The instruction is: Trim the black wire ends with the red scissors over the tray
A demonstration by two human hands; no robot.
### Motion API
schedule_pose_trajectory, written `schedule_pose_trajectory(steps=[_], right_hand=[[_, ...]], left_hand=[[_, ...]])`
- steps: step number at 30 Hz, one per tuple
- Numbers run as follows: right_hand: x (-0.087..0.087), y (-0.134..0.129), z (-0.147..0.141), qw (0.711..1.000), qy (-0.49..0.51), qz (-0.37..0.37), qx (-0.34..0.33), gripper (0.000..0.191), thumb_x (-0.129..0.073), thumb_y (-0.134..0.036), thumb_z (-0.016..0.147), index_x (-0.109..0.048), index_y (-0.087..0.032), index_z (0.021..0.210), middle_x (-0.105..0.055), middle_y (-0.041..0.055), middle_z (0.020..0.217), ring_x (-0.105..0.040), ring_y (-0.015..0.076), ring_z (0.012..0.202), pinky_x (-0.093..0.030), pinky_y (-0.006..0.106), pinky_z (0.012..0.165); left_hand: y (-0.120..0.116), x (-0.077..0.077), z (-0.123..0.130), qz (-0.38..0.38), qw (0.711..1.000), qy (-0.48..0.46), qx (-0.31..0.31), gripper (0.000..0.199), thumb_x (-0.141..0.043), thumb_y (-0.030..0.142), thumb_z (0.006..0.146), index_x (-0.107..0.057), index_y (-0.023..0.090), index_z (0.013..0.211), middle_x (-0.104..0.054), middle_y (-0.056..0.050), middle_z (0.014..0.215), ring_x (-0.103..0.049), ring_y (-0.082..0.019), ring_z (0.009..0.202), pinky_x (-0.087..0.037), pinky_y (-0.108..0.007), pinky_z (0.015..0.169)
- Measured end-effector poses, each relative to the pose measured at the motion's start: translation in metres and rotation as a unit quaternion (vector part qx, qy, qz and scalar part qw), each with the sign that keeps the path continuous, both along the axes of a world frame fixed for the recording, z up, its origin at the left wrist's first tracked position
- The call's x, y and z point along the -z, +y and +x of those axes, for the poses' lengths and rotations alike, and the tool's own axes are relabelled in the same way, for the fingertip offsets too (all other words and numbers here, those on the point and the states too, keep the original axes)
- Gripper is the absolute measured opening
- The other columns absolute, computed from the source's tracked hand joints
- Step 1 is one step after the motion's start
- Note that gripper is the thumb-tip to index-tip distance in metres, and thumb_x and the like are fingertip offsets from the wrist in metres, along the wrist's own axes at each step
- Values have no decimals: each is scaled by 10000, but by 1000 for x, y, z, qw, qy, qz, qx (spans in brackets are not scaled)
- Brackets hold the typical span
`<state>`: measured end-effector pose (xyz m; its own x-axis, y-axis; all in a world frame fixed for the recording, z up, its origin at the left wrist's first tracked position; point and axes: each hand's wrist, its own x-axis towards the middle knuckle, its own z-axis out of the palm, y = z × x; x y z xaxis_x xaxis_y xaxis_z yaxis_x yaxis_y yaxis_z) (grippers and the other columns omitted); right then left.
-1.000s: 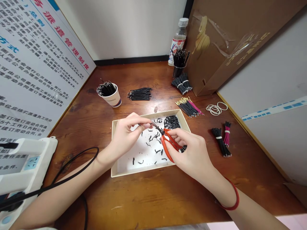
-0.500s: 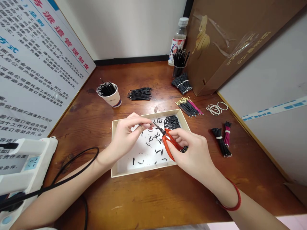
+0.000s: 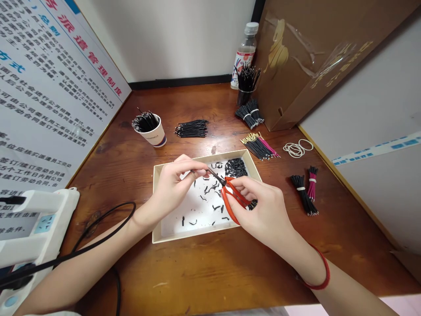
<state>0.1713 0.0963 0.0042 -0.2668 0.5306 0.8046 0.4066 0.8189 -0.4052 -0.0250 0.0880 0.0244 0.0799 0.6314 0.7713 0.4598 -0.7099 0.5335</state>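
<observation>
Over a shallow cream box (image 3: 157, 206), my left hand (image 3: 176, 180) pinches a short black wire (image 3: 193, 171), most of it hidden by the fingers. My right hand (image 3: 263, 206) grips red-handled scissors (image 3: 229, 204), whose dark narrow blades point at the left fingertips. The blade tips meet the left fingertips; whether they touch the wire is too small to tell. Black scraps (image 3: 217, 208) lie scattered on the box's white bottom. A heap of black pieces (image 3: 236, 167) fills its far right corner.
Behind the box are a paper cup (image 3: 156, 135) of black wires and a loose wire pile (image 3: 191, 128). On the right lie tied bundles (image 3: 304, 195), black and pink wires (image 3: 261, 147) and rubber bands (image 3: 294, 149). A black cable (image 3: 108, 237) crosses near my left forearm.
The scissors' blades have shifted slightly left, up to the left fingertips, and the handles have moved a little with them. My left hand has stayed nearly still.
</observation>
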Motion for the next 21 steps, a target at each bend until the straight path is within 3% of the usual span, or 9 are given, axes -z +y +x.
schedule_pose_trajectory(steps=[16, 21], right_hand=[[2, 3, 2, 1000, -1, 1, 1, 77, -609, -165, 795, -668, -189, 753, -680, -5, 641, -566, 108, 511, -464, 215, 483], [1, 3, 1, 999, 4, 19, 38, 63, -611, -165, 783, -659, -191, 752, -692, 0, 655, -587, 117, 517, -478, 230, 510]], left_hand=[[1, 0, -1, -5, 1000, 4, -17, 127, -650, 196, 857, -769, 231, 830, -751, -20, 722, -619, -186, 739, -470, -320, 680], [0, -2, 1, -22, 996, -19, -82, 100, -673, 268, 843, -744, 210, 806, -750, -32, 733, -634, -180, 710, -431, -313, 639]])
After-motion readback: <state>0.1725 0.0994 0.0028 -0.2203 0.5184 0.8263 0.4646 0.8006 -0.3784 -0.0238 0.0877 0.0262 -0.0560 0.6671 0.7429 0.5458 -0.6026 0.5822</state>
